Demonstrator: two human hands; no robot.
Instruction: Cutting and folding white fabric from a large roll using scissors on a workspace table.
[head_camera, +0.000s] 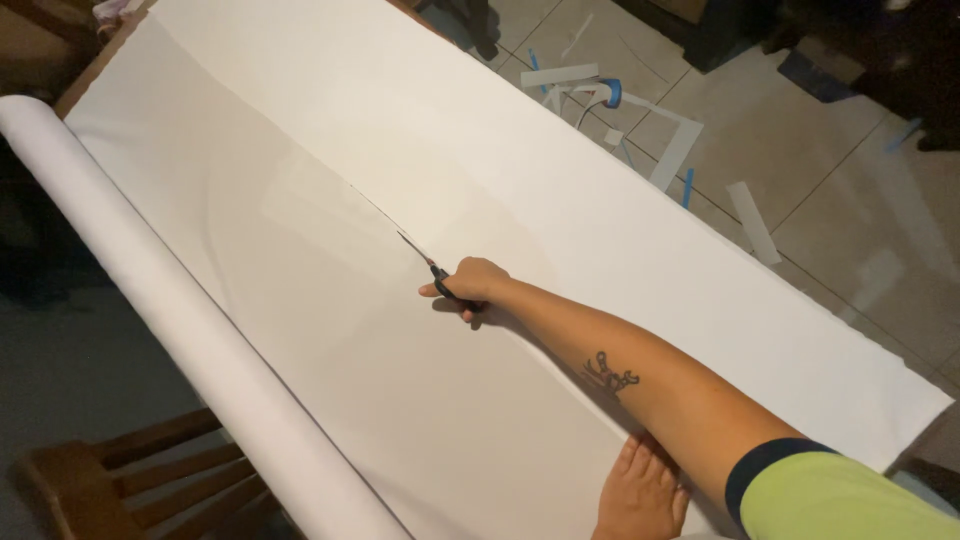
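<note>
We cut the big white sheet on the table.

Our right hand grips the scissors about halfway up the sheet. Our left hand lies flat and open, pressing it down. The near half looks cut; the far half is not yet.

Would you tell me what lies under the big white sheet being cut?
The white sheet covers nearly all its support. Only a brown edge shows at the far left corner; the rest is hidden.
</note>
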